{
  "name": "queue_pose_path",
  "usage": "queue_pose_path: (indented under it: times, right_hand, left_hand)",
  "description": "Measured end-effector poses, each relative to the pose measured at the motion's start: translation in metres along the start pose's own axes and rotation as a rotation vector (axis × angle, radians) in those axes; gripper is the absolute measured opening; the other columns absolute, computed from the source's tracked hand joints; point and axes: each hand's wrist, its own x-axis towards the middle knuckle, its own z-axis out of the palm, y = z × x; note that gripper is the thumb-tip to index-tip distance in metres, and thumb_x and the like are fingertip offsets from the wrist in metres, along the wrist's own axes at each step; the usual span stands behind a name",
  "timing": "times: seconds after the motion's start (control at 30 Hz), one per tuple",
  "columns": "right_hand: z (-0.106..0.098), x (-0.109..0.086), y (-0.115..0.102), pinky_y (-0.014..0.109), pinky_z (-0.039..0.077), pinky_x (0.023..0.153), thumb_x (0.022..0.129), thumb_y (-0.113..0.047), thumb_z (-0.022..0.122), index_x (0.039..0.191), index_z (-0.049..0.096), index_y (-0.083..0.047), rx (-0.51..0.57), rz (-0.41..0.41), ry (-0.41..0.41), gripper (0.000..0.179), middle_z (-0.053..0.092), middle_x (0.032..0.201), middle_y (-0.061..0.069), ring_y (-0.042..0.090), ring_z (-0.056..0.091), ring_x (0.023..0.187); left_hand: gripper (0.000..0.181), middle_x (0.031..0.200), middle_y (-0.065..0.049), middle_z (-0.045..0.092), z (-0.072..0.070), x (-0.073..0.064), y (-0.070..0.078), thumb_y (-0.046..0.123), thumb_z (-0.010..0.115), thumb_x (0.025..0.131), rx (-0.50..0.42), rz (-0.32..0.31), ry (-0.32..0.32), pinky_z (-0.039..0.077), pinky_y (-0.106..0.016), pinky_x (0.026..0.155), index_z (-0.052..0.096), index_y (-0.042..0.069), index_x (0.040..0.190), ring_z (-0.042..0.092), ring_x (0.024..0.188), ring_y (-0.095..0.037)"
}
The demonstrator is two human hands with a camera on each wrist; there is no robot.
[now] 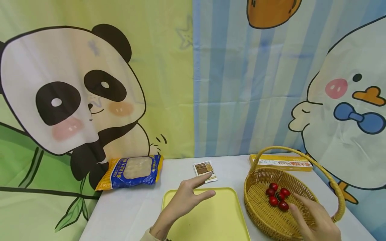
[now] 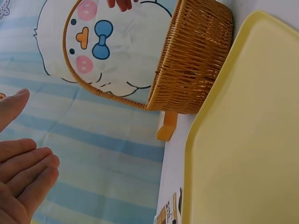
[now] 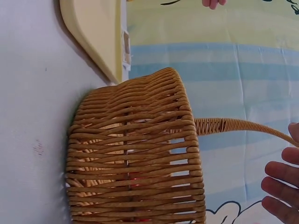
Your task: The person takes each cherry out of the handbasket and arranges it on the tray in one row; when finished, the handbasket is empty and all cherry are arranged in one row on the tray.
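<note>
In the head view, a person's left hand (image 1: 188, 196), straight-fingered and empty, hovers over a yellow tray (image 1: 211, 217); the right hand (image 1: 320, 221), thumb parted, grasping nothing, hangs above a wicker basket (image 1: 254, 199) holding red fruit (image 1: 273, 201). The left wrist view shows the left hand, thumb extended, well apart from the basket. In the right wrist view, the right hand is near the basket's handle (image 3: 247, 125); whether they touch cannot be told.
</note>
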Motion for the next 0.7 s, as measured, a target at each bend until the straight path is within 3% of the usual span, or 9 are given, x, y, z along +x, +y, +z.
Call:
queue_pose_path:
  times: [0.1, 0.2, 0.3, 0.37, 0.4, 0.43, 0.53, 0.63, 0.7]
  right_hand:
    - [-0.005, -0.002, 0.003, 0.035, 0.051, 0.097, 0.092, -0.017, 0.081, 0.123, 0.074, 0.004, -0.031, 0.078, -0.057, 0.038, 0.074, 0.115, 0.028, 0.046, 0.066, 0.101]
    - [-0.011, -0.002, 0.013, 0.064, 0.05, 0.08, 0.102, -0.029, 0.07, 0.128, 0.069, 0.008, -0.086, 0.182, -0.198, 0.046, 0.07, 0.12, 0.035, 0.052, 0.064, 0.105]
    - [-0.016, 0.001, 0.027, 0.067, 0.051, 0.077, 0.108, -0.033, 0.058, 0.132, 0.063, 0.015, -0.085, 0.236, -0.355, 0.054, 0.067, 0.121, 0.039, 0.058, 0.062, 0.106]
    - [-0.019, 0.001, 0.032, 0.065, 0.051, 0.079, 0.109, -0.033, 0.054, 0.132, 0.062, 0.017, -0.065, 0.284, -0.381, 0.055, 0.067, 0.12, 0.039, 0.057, 0.062, 0.106]
    - [-0.019, -0.001, 0.032, 0.064, 0.051, 0.08, 0.11, -0.034, 0.052, 0.132, 0.062, 0.017, -0.06, 0.325, -0.371, 0.056, 0.067, 0.119, 0.039, 0.056, 0.063, 0.105]
    - [-0.019, -0.004, 0.03, 0.059, 0.052, 0.083, 0.109, -0.034, 0.053, 0.132, 0.064, 0.014, -0.06, 0.381, -0.328, 0.055, 0.069, 0.118, 0.036, 0.045, 0.066, 0.104]
    - [-0.016, -0.017, 0.019, 0.044, 0.046, 0.095, 0.106, -0.035, 0.059, 0.129, 0.069, 0.007, -0.05, 0.539, -0.114, 0.048, 0.069, 0.116, 0.028, 0.001, 0.058, 0.097]
    - [-0.011, -0.028, 0.01, 0.026, 0.036, 0.094, 0.103, -0.037, 0.065, 0.12, 0.072, 0.0, -0.017, 0.653, 0.094, 0.042, 0.066, 0.103, -0.003, -0.022, 0.032, 0.087]
    - [-0.008, -0.032, 0.011, 0.021, 0.034, 0.093, 0.102, -0.038, 0.067, 0.113, 0.07, -0.005, 0.017, 0.67, 0.181, 0.035, 0.057, 0.096, -0.02, -0.026, 0.031, 0.087]
  left_hand:
    - [0.061, 0.148, 0.002, 0.063, 0.005, 0.003, 0.0, 0.049, 0.074, 0.095, -0.017, 0.004, -0.019, 0.047, -0.045, 0.115, 0.059, 0.028, 0.15, 0.061, 0.135, -0.023]
    - [0.061, 0.148, 0.004, 0.062, 0.01, 0.006, 0.001, 0.049, 0.074, 0.096, -0.032, -0.001, -0.04, 0.047, -0.043, 0.115, 0.058, 0.027, 0.15, 0.061, 0.135, -0.023]
    - [0.06, 0.148, 0.003, 0.062, 0.014, 0.009, 0.001, 0.047, 0.074, 0.096, -0.062, -0.009, -0.056, 0.047, -0.043, 0.115, 0.059, 0.026, 0.15, 0.061, 0.136, -0.025]
    - [0.057, 0.148, 0.003, 0.063, 0.017, 0.011, 0.001, 0.045, 0.074, 0.097, -0.087, -0.02, -0.065, 0.048, -0.043, 0.114, 0.06, 0.027, 0.149, 0.061, 0.136, -0.025]
    - [0.056, 0.147, 0.003, 0.063, 0.019, 0.012, 0.0, 0.044, 0.075, 0.097, -0.103, -0.025, -0.069, 0.049, -0.042, 0.113, 0.06, 0.027, 0.148, 0.061, 0.136, -0.025]
    - [0.054, 0.146, 0.003, 0.064, 0.021, 0.013, 0.0, 0.042, 0.075, 0.097, -0.119, -0.027, -0.073, 0.05, -0.041, 0.112, 0.061, 0.027, 0.147, 0.061, 0.135, -0.025]
    - [0.051, 0.144, 0.004, 0.066, 0.027, 0.016, 0.0, 0.039, 0.076, 0.097, -0.161, -0.032, -0.09, 0.051, -0.034, 0.109, 0.063, 0.027, 0.145, 0.062, 0.135, -0.024]
    - [0.052, 0.144, 0.003, 0.066, 0.033, 0.02, 0.0, 0.038, 0.076, 0.097, -0.175, -0.018, -0.107, 0.051, -0.03, 0.109, 0.063, 0.024, 0.145, 0.062, 0.135, -0.024]
    - [0.053, 0.145, 0.001, 0.065, 0.037, 0.022, 0.0, 0.039, 0.075, 0.098, -0.176, -0.01, -0.123, 0.05, -0.03, 0.11, 0.062, 0.022, 0.147, 0.061, 0.135, -0.025]
